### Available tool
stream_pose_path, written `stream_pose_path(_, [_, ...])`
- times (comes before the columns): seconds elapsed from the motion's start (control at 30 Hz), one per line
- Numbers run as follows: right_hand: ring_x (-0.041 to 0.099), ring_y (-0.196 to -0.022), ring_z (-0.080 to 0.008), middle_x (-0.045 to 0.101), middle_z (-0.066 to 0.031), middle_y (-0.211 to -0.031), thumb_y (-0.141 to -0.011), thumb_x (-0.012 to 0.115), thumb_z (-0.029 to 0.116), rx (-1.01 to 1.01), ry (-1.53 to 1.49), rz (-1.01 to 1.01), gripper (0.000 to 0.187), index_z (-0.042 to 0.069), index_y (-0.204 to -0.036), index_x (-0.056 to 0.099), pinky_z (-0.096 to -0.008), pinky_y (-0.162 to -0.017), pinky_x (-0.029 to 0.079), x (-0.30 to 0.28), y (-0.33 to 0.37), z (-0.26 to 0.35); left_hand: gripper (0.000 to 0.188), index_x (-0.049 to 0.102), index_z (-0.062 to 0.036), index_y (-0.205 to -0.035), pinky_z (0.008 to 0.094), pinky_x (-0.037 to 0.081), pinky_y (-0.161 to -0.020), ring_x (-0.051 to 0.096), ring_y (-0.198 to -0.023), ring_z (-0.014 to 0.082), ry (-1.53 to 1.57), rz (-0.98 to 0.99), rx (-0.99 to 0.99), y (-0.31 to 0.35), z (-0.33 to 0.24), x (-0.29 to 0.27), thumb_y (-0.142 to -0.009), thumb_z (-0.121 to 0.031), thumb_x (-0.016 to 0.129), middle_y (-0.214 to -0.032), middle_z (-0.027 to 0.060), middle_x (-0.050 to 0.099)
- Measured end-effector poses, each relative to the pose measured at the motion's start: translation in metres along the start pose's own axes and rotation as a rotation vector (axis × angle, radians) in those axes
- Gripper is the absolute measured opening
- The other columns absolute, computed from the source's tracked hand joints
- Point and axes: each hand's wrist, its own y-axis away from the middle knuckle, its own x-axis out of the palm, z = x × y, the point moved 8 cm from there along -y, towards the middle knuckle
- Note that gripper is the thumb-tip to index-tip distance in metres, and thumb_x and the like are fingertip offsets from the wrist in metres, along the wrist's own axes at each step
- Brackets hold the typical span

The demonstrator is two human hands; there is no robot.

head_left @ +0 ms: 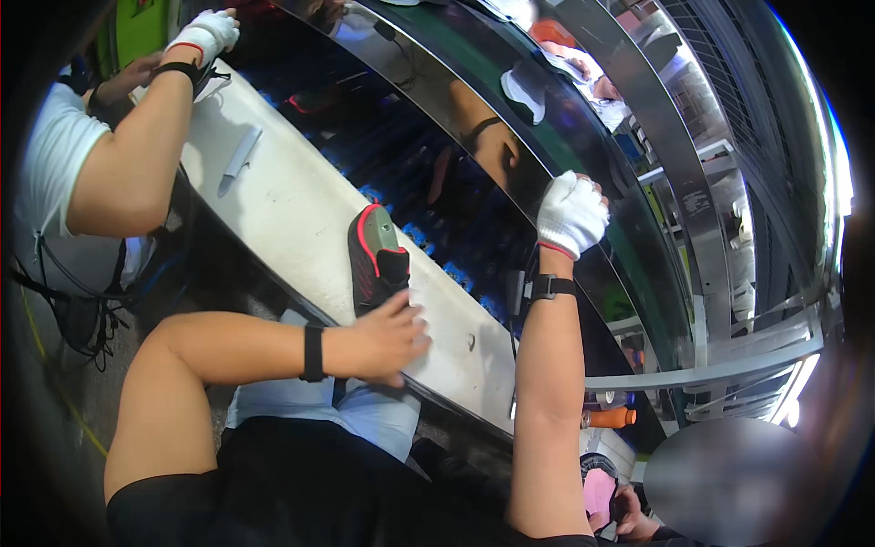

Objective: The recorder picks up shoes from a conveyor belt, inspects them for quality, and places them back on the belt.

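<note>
A dark shoe with a red-edged collar (366, 266) lies on the white ledge, a grey-green form filling its opening. My bare left hand (387, 339) is beside the shoe's lower end, its fingers apart and a little blurred; whether it touches the shoe is unclear. Farther right, my right hand (572, 215) wears a white knit glove with bare fingertips and is raised over the metal rim of the conveyor. Its fingers are curled closed, and anything inside them is hidden from view.
The white ledge (283, 196) runs diagonally, carrying a grey-handled knife-like tool (240, 159). Behind it is a dark bay with blue parts. A green conveyor belt (583, 150) bears pale pieces. At left, a co-worker's gloved hand (205, 35); lower right, an orange bottle (611, 417).
</note>
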Motion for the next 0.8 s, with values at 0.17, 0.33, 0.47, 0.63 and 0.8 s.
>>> stream_pose_path(0.17, [0.07, -0.078, -0.0347, 0.073, -0.0107, -0.086, -0.098, 0.067, 0.027, 0.005, -0.037, -0.04, 0.021, 0.011, -0.087, 0.073, -0.05, -0.07, 0.058, -0.008, -0.004, 0.003, 0.071, 0.065, -0.0085, -0.143, 0.0534, 0.029, -0.135, 0.052, -0.153, 0.0263, -0.09, -0.22, 0.214, 0.021, 0.036, 0.048, -0.087, -0.049, 0.083, -0.152, 0.0112, 0.064])
stream_pose_path(0.33, [0.07, -0.079, -0.0348, 0.073, -0.0105, -0.086, -0.099, 0.067, 0.026, -0.006, -0.042, -0.061, 0.02, 0.011, -0.086, 0.073, -0.0491, -0.071, 0.058, -0.009, -0.004, 0.003, 0.036, 0.071, -0.0078, -0.131, 0.0519, 0.046, -0.125, 0.071, -0.126, 0.0265, -0.09, -0.576, 0.478, 0.005, 0.027, -0.006, -0.101, -0.028, 0.072, -0.132, 0.0104, 0.074])
stream_pose_path(0.47, [0.07, -0.079, -0.035, 0.073, -0.0104, -0.087, -0.098, 0.068, 0.025, -0.004, -0.04, -0.046, 0.019, 0.011, -0.086, 0.072, -0.0497, -0.071, 0.058, -0.007, -0.003, 0.002, 0.043, 0.071, -0.0038, -0.131, 0.0454, 0.062, -0.097, 0.076, -0.108, 0.0376, 0.235, -0.767, 0.161, -0.031, 0.059, -0.076, -0.095, -0.025, 0.083, -0.122, 0.0158, 0.076])
stream_pose_path(0.63, [0.07, -0.082, -0.0345, 0.073, -0.0097, -0.089, -0.098, 0.067, 0.024, 0.017, -0.047, -0.02, 0.017, 0.011, -0.088, 0.073, -0.0502, -0.073, 0.058, -0.008, -0.002, 0.002, 0.049, 0.068, -0.0035, -0.138, 0.0439, 0.062, -0.088, 0.076, -0.103, 0.0365, 0.565, -0.926, -0.039, -0.012, 0.039, -0.099, -0.1, -0.033, 0.079, -0.119, 0.0161, 0.077])
stream_pose_path(0.8, [0.073, -0.093, -0.0369, 0.078, -0.011, -0.101, -0.101, 0.063, 0.026, 0.093, -0.141, 0.171, 0.019, 0.016, -0.097, 0.078, -0.0534, -0.084, 0.059, 0.0, -0.011, -0.001, 0.048, 0.07, -0.0046, -0.138, 0.0464, 0.064, -0.095, 0.077, -0.11, 0.0379, 0.634, -0.823, 0.096, 0.001, -0.015, -0.077, -0.104, -0.037, 0.076, -0.124, 0.0169, 0.077])
